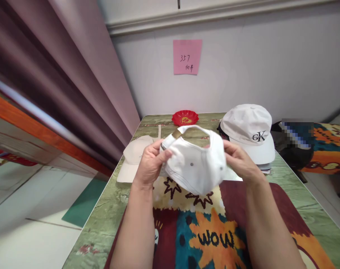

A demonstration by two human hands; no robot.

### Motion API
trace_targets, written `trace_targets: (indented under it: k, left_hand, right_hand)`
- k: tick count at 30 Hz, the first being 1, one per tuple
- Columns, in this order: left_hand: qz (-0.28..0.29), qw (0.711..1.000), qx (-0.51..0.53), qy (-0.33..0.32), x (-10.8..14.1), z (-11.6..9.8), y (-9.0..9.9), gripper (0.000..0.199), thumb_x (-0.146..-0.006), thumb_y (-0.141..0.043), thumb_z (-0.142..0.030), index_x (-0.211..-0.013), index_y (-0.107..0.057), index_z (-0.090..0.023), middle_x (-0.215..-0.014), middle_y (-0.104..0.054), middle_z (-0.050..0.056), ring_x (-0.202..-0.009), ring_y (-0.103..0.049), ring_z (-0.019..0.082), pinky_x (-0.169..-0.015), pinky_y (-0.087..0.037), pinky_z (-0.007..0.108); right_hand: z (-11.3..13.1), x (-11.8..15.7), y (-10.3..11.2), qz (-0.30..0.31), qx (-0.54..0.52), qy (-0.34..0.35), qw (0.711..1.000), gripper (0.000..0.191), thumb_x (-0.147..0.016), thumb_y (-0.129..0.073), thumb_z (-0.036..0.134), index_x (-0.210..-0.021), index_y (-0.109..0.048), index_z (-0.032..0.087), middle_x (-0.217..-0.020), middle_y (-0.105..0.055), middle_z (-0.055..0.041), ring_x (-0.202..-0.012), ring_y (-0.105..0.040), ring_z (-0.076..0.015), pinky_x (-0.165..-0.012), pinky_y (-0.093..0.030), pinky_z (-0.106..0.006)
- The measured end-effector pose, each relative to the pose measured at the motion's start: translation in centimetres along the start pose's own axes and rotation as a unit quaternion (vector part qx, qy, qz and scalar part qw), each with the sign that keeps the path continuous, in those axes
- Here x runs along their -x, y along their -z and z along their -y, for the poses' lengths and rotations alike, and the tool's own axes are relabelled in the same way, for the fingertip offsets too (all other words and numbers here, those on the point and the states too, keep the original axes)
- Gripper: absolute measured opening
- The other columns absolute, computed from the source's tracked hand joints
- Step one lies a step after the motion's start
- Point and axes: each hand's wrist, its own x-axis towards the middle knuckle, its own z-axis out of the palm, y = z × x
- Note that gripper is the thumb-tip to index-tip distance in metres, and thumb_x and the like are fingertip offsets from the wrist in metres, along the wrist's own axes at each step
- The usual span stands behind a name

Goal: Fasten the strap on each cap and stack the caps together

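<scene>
Both hands, left hand (149,164) and right hand (239,162), pinch the white cap (196,164) aloft by its sides, mid-handling above the patterned mat (211,239); any next move calls for an even, 2-sided grip.

Both hands (195,162) raised, fingers curled.

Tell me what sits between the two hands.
In the head view, a white cap spans the gap, gripped by the left hand and right hand.

The white cap (196,166) is matt cloth with small metal eyelets; the red dish (184,117) looks glossy plastic.
</scene>
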Motion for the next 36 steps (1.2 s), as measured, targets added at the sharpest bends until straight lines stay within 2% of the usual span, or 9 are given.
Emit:
trace_targets:
  k: [2, 4, 9, 12, 16, 22, 26, 29, 36]
  left_hand:
    - [-0.029, 0.997, 0.073, 0.001, -0.1, -0.2, -0.8, 0.052, -0.076, -0.079, -0.061, -0.108, -0.074, -0.02, -0.09, -0.076, 0.007, -0.089, -0.073, 0.027, -0.076, -0.06, 0.035]
    - [-0.035, 0.991, 0.124, 0.039, -0.7, 0.4, -1.2, 0.056, -0.084, -0.067, -0.066, -0.113, -0.073, -0.019, -0.1, -0.077, 0.011, -0.106, -0.072, 0.032, -0.088, -0.06, 0.042]
    - [-0.036, 0.977, 0.193, 0.082, -2.4, 3.6, -1.6, 0.068, -0.092, -0.048, -0.072, -0.129, -0.067, -0.019, -0.12, -0.075, 0.012, -0.127, -0.063, 0.034, -0.105, -0.053, 0.05]
    - [-0.004, 0.974, 0.211, 0.081, -2.0, 5.0, -2.3, 0.089, -0.085, -0.036, -0.087, -0.138, -0.061, -0.019, -0.129, -0.071, 0.014, -0.133, -0.058, 0.036, -0.109, -0.049, 0.052]
    - [0.019, 0.969, 0.228, 0.097, -1.2, 5.6, -3.0, 0.102, -0.079, -0.033, -0.094, -0.143, -0.056, -0.018, -0.135, -0.068, 0.015, -0.137, -0.054, 0.038, -0.113, -0.045, 0.052]
    - [-0.006, 0.966, 0.242, 0.096, -1.6, 5.6, -2.6, 0.082, -0.089, -0.043, -0.077, -0.146, -0.054, -0.019, -0.136, -0.068, 0.012, -0.14, -0.052, 0.036, -0.115, -0.043, 0.051]
    - [-0.048, 0.964, 0.253, 0.07, -1.8, 5.4, -2.9, 0.079, -0.092, -0.038, -0.075, -0.148, -0.053, -0.021, -0.138, -0.067, 0.01, -0.14, -0.052, 0.034, -0.114, -0.044, 0.049]
    - [-0.072, 0.957, 0.271, 0.07, -1.9, 5.6, -3.1, 0.074, -0.094, -0.037, -0.071, -0.149, -0.053, -0.023, -0.139, -0.067, 0.009, -0.14, -0.052, 0.033, -0.114, -0.044, 0.048]
    - [-0.036, 0.948, 0.298, 0.108, -2.2, 6.7, -2.0, 0.072, -0.096, -0.038, -0.067, -0.148, -0.054, -0.019, -0.139, -0.067, 0.012, -0.141, -0.051, 0.033, -0.117, -0.04, 0.049]
  right_hand:
    - [0.8, 0.2, -1.0, -0.068, -0.105, -0.025, 0.992, 0.042, -0.078, -0.077, 0.054, -0.11, -0.075, 0.028, -0.103, -0.078, -0.0072, -0.101, -0.071, -0.0325, -0.083, -0.057, -0.043]
    - [0.6, -0.2, -1.8, -0.096, -0.181, -0.061, 0.977, 0.041, -0.075, -0.078, 0.053, -0.107, -0.074, 0.026, -0.101, -0.078, -0.0082, -0.102, -0.071, -0.0339, -0.081, -0.059, -0.044]
    - [-2.6, -2.6, -2.8, -0.081, -0.303, -0.137, 0.94, 0.034, -0.078, -0.071, 0.047, -0.1, -0.07, 0.022, -0.109, -0.077, -0.0124, -0.125, -0.064, -0.0357, -0.099, -0.057, -0.053]
    - [-4.3, -3.5, -2.8, -0.085, -0.345, -0.133, 0.925, 0.03, -0.078, -0.07, 0.043, -0.099, -0.069, 0.022, -0.114, -0.077, -0.0124, -0.134, -0.059, -0.0333, -0.106, -0.054, -0.053]
    - [-5.5, -3.8, -2.6, -0.08, -0.369, -0.143, 0.915, 0.024, -0.077, -0.071, 0.037, -0.095, -0.069, 0.021, -0.113, -0.077, -0.0124, -0.135, -0.058, -0.0323, -0.107, -0.054, -0.051]
    - [-5.4, -3.9, -2.1, -0.07, -0.345, -0.154, 0.923, 0.028, -0.076, -0.071, 0.038, -0.098, -0.07, 0.02, -0.116, -0.076, -0.0139, -0.134, -0.058, -0.0334, -0.106, -0.053, -0.053]
    - [-3.6, -2.5, -2.7, -0.053, -0.344, -0.099, 0.932, 0.06, -0.085, -0.056, 0.068, -0.124, -0.066, 0.024, -0.126, -0.072, -0.0132, -0.135, -0.055, -0.035, -0.105, -0.049, -0.059]
    - [-2.7, -1.6, -3.7, -0.028, -0.333, -0.084, 0.939, 0.08, -0.082, -0.044, 0.084, -0.136, -0.058, 0.027, -0.129, -0.07, -0.0132, -0.133, -0.057, -0.0362, -0.104, -0.048, -0.062]
    - [-3.3, -2.1, -5.8, -0.081, -0.378, -0.1, 0.917, 0.072, -0.087, -0.05, 0.072, -0.141, -0.055, 0.026, -0.137, -0.067, -0.0115, -0.133, -0.058, -0.0358, -0.109, -0.046, -0.059]
